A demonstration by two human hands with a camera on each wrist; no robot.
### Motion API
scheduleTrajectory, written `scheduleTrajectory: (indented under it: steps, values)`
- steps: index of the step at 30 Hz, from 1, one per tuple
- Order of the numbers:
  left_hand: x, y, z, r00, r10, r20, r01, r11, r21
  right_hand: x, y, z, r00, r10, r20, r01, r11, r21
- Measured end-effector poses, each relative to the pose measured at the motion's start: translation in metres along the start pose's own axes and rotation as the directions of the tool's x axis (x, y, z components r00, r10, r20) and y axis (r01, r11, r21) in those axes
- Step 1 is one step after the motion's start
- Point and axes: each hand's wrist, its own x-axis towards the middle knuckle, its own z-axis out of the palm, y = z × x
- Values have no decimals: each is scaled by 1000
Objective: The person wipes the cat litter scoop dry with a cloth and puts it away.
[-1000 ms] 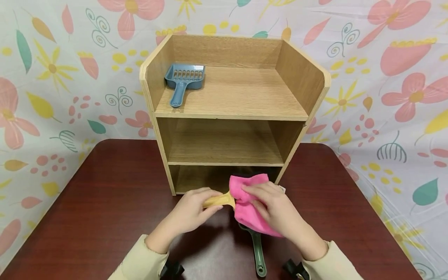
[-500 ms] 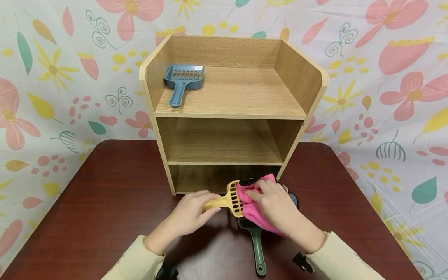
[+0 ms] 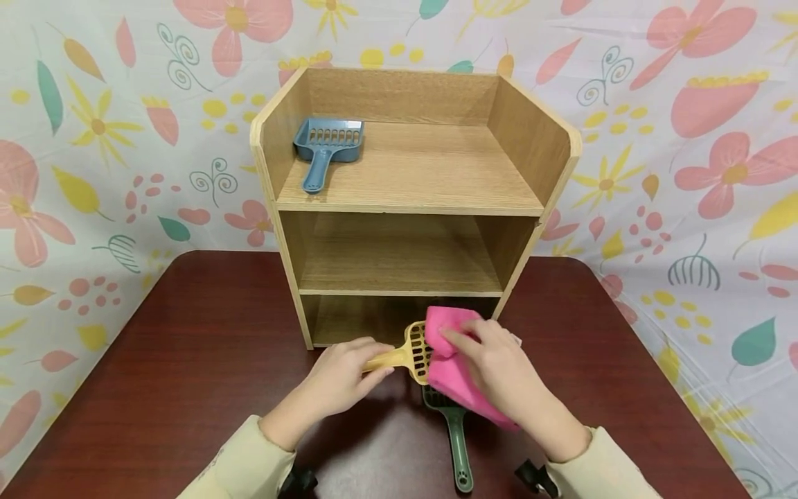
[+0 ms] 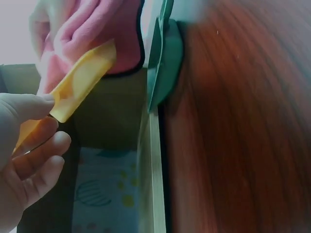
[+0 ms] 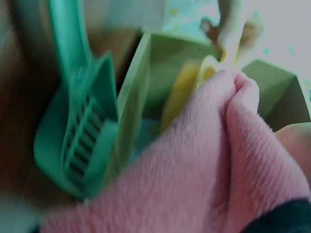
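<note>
My left hand [image 3: 337,378] grips a yellow slotted litter scoop [image 3: 399,357] by its handle, its head pointing right. A pink cloth [image 3: 458,381] is bunched in my right hand [image 3: 508,367] and lies against the right part of the scoop's head, hiding it; the slots nearer the handle show. In the left wrist view, thumb and fingers pinch the yellow handle [image 4: 82,80] in front of the cloth [image 4: 121,48]. Below the cloth a green litter scoop [image 3: 459,443] lies on the table, handle toward me; its slotted head [image 5: 90,141] shows in the right wrist view.
A wooden shelf unit [image 3: 399,208] stands behind the hands on the dark red table [image 3: 206,388]. On its top level, at the left, sits a blue litter scoop [image 3: 319,166]. A flower-patterned curtain [image 3: 661,173] hangs behind.
The cloth covered nearly the whole yellow scoop head a second ago; my right hand has drawn it rightward, baring the slots near the handle. My left hand stays almost in place.
</note>
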Motion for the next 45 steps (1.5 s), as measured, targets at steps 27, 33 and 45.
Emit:
scheduleTrajectory:
  steps: [27, 33, 45]
  values:
    - [0, 0, -1, 1000, -22, 3, 22, 999, 45, -6, 9, 7, 999, 51, -17, -53, 993, -107]
    - [3, -1, 1, 999, -48, 14, 48, 999, 10, 1, -4, 1, 998, 57, -33, -59, 997, -43]
    - [-1, 10, 9, 998, 12, -54, -13, 1000, -7, 3, -11, 15, 997, 64, 48, -63, 997, -36]
